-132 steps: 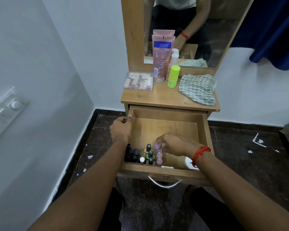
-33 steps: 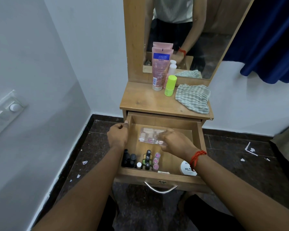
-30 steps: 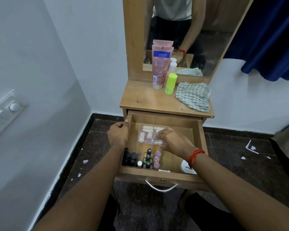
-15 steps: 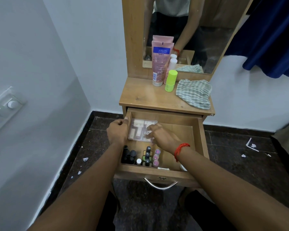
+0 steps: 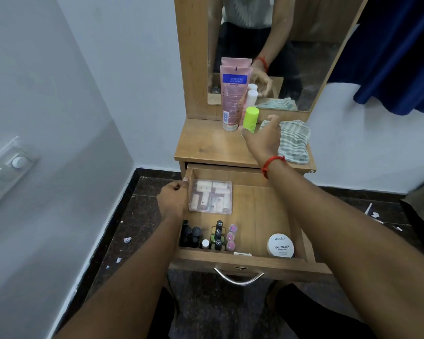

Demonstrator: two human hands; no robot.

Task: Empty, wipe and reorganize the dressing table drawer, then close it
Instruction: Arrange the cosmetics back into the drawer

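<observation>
Drawer [image 5: 255,211] pulled fully out under the surface [image 5: 206,145]. Left hand [image 5: 173,200] closed on the drawer's left side wall, thumb on the top edge. Right hand [image 5: 262,138] open and empty, raised over the surface, fingers spread; thumb right next to the green-capped bottle [image 5: 250,118], contact unclear.

Just right of the left hand, against the same wall: clear plastic case [image 5: 211,196] lying flat on the drawer floor, small pale tubes inside. Below the left wrist at the front left of the drawer: cluster of dark nail polish bottles [image 5: 191,237], then a row with black caps [image 5: 218,234], then three pink-topped ones [image 5: 231,237]. Front right, under the right forearm: white round tub [image 5: 280,245] labelled "NAIL POLISH". Rest of the drawer floor is bare wood.

Beyond the right hand: pink tube [image 5: 233,99] upright against the mirror [image 5: 291,45], white-capped bottle [image 5: 251,99] beside it. Striped green cloth [image 5: 295,143] crumpled just right of the right hand, partly behind it. Red thread [image 5: 271,163] on the right wrist.
</observation>
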